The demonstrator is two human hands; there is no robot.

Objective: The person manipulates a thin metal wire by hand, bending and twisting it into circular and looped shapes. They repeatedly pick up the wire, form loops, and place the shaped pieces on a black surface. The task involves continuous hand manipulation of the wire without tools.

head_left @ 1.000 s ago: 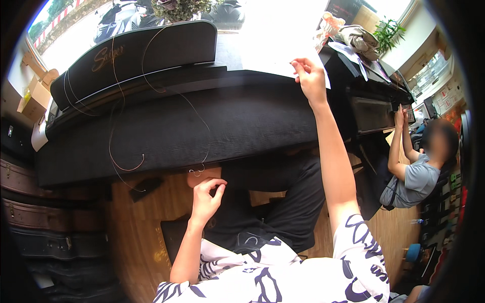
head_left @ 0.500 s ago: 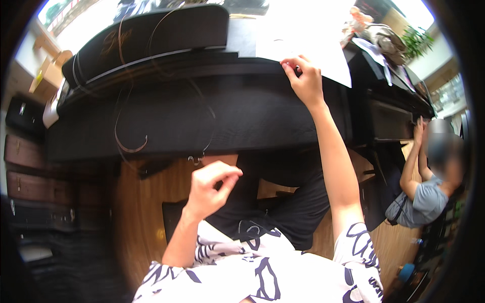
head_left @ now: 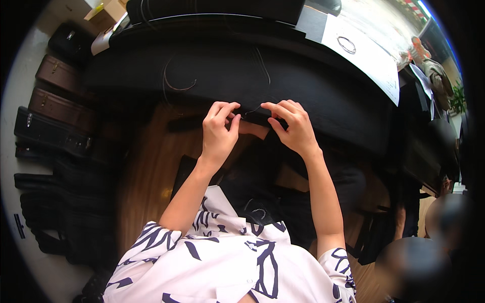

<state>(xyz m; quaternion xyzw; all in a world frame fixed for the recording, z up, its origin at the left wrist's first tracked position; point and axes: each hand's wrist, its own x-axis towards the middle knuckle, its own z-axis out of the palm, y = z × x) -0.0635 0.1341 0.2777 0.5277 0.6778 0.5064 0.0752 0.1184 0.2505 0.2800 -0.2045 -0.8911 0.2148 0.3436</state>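
Note:
My left hand (head_left: 221,129) and my right hand (head_left: 294,125) face each other at the near edge of the black table (head_left: 217,60). A thin dark cord (head_left: 252,110) runs between their fingertips. The left thumb and forefinger close in at its lower end, by a tiny shiny bit too small to name. At the other end, the right forefinger's tip meets the cord, its thumb a little apart and the other fingers curled. Loose strands (head_left: 263,68) lie on the tabletop just beyond. Farther left lies a curved brown cord (head_left: 179,89).
A white sheet (head_left: 371,63) with a coiled dark loop (head_left: 346,45) lies at the far right. Black and brown cases (head_left: 63,108) are stacked on the left. A cardboard box (head_left: 106,15) stands at the back left. Another person (head_left: 414,257), blurred, is at the lower right.
My right hand has come from the white sheet to the table's near edge. My left hand has moved up and forward to meet it. The view has turned.

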